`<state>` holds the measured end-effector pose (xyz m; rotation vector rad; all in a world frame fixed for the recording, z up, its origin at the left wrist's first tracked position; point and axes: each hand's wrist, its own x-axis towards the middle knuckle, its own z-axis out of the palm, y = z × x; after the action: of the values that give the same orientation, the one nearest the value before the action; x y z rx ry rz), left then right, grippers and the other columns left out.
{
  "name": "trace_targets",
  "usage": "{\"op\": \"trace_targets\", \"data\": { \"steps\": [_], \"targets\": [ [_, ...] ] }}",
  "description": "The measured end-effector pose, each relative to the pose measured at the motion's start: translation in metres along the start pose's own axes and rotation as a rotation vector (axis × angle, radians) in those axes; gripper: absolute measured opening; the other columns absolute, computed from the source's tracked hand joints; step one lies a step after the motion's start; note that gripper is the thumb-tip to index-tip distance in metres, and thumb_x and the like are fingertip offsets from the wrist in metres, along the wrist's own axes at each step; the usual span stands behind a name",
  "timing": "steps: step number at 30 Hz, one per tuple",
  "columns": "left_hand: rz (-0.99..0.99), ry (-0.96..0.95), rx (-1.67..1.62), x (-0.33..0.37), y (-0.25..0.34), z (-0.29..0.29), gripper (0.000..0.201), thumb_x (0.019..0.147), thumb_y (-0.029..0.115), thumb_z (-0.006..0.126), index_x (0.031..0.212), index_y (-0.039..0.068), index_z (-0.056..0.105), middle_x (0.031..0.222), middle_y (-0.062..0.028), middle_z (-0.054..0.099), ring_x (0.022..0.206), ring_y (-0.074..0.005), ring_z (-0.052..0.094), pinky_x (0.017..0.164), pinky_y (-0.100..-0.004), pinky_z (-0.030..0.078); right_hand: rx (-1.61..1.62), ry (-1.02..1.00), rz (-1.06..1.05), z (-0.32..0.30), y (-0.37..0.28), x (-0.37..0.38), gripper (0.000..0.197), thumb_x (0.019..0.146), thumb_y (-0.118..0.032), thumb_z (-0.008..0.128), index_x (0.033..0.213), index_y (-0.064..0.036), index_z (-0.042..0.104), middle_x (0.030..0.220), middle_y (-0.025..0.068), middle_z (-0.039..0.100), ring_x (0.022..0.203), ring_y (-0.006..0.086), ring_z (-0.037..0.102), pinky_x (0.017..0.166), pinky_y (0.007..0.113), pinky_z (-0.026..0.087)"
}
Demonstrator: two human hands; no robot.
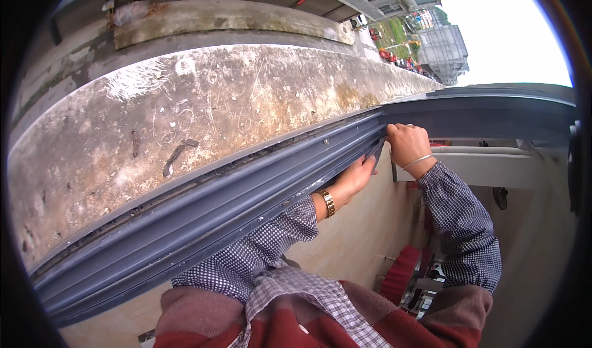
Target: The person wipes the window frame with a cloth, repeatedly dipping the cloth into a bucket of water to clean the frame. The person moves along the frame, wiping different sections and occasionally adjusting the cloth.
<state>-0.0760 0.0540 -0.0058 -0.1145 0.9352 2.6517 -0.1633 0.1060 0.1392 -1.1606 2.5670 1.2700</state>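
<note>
A blue-grey metal window frame [246, 191] with long grooved tracks runs from the lower left up to a corner at the upper right. My left hand [354, 180], a gold watch on its wrist, is at the inner edge of the track below the corner. Its fingers and thumb are closed on a thin dark piece [376, 154], whose kind I cannot make out. Right at the corner is my right hand [408, 143], with a bangle on the wrist. Its fingers are curled in against the frame and hide whatever is in them.
Outside the frame lies a stained concrete ledge [246, 95] with a dark scrap [176, 157] on it. Beyond are a lower yard and buildings [441, 52]. A tiled floor, a red-covered table [401, 274] and a white beam [475, 166] are on the inner side.
</note>
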Motion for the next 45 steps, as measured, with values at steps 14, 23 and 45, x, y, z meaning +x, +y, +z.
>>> {"op": "trace_targets", "data": {
  "steps": [14,23,45],
  "targets": [
    [0.141,-0.028,0.076,-0.096,0.021,-0.049,0.032,0.106,0.032,0.045,0.113,0.003,0.059,0.088,-0.0001,0.061,0.081,-0.0072,0.053,0.075,-0.0253,0.044,0.528,0.161,-0.192,-0.043,-0.028,-0.009,0.012,0.085,-0.016,0.066,0.082,-0.0061,0.060,0.074,0.0115,0.065,0.074,0.0340,0.065,0.065,0.044,0.051],
    [0.252,-0.022,0.247,-0.146,0.036,-0.060,0.034,0.104,0.027,0.050,0.126,0.001,0.055,0.090,-0.0029,0.061,0.080,-0.0060,0.053,0.072,-0.0258,0.046,0.745,0.192,-0.132,-0.066,-0.065,-0.022,0.009,0.085,-0.009,0.068,0.084,-0.0029,0.062,0.074,0.0137,0.065,0.071,0.0349,0.064,0.063,0.040,0.051],
    [0.403,0.090,0.430,-0.164,0.031,-0.064,0.024,0.102,0.020,0.051,0.110,-0.001,0.060,0.073,-0.0049,0.055,0.066,-0.0113,0.049,0.062,-0.0283,0.044,0.646,0.327,-0.293,-0.071,-0.073,-0.017,0.013,0.084,-0.012,0.069,0.082,-0.0064,0.058,0.071,0.0094,0.061,0.069,0.0322,0.063,0.060,0.042,0.050]
  ]
}}
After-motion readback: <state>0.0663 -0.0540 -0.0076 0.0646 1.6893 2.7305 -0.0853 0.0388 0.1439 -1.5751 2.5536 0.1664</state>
